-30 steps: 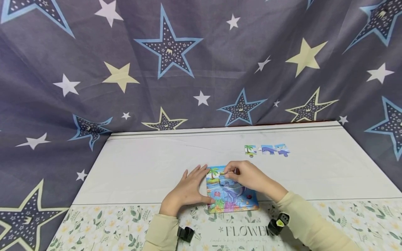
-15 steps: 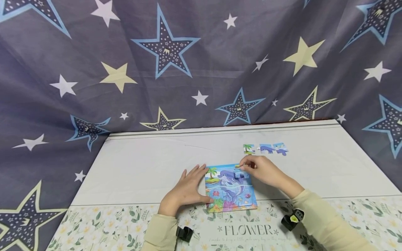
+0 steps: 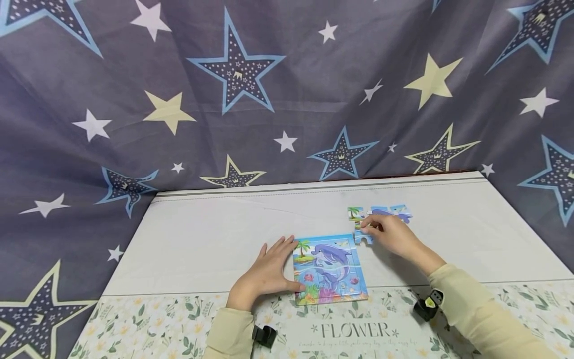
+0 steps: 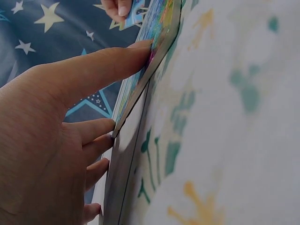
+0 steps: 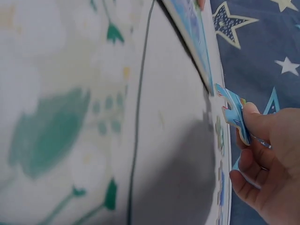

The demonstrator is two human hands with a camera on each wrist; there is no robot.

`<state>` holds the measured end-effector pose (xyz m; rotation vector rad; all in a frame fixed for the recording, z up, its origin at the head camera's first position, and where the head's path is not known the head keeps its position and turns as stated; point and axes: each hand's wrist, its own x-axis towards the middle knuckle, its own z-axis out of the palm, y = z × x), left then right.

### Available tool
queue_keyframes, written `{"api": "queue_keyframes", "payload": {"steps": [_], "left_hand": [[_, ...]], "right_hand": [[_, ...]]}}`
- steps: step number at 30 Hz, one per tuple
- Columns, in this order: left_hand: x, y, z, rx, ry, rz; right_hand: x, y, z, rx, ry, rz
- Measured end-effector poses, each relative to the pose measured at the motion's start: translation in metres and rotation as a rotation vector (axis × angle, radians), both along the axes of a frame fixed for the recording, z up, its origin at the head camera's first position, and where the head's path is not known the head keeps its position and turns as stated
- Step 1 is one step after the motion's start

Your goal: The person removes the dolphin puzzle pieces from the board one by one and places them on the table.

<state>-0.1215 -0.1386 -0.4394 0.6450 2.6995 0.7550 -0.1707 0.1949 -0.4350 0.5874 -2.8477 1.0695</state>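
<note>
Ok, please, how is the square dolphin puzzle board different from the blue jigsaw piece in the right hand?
The dolphin puzzle board lies flat on the table; the blue jigsaw piece is pinched in the right hand. The board has straight edges, the piece has notched ones. The board is larger than the piece. Both show blue print.

The right hand (image 3: 392,237) has moved outward from the left hand (image 3: 266,276), from above the top of the board (image 3: 332,267) to past its edge on the right-hand side. The piece (image 3: 360,235) pinched in its fingertips went with it, no longer overlapping the board. The dolphin's head (image 3: 329,251), covered a second ago, now shows. Beyond the right hand, the middle loose piece (image 3: 379,210), fully visible before, is now partly hidden by its fingers.
</note>
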Motion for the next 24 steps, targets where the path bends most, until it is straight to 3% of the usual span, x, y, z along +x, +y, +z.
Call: {"api": "queue_keyframes", "payload": {"steps": [6,16,24], "left_hand": [[0.0,0.0,-0.002,-0.002,0.003,0.0],[0.0,0.0,-0.001,0.006,0.004,0.001],[0.0,0.0,-0.001,0.005,0.007,-0.001]], "right_hand": [[-0.007,0.006,-0.005,0.004,0.038,0.004],[-0.016,0.004,-0.01,0.076,-0.049,0.048],[-0.016,0.005,-0.008,0.101,-0.091,0.009]]}}
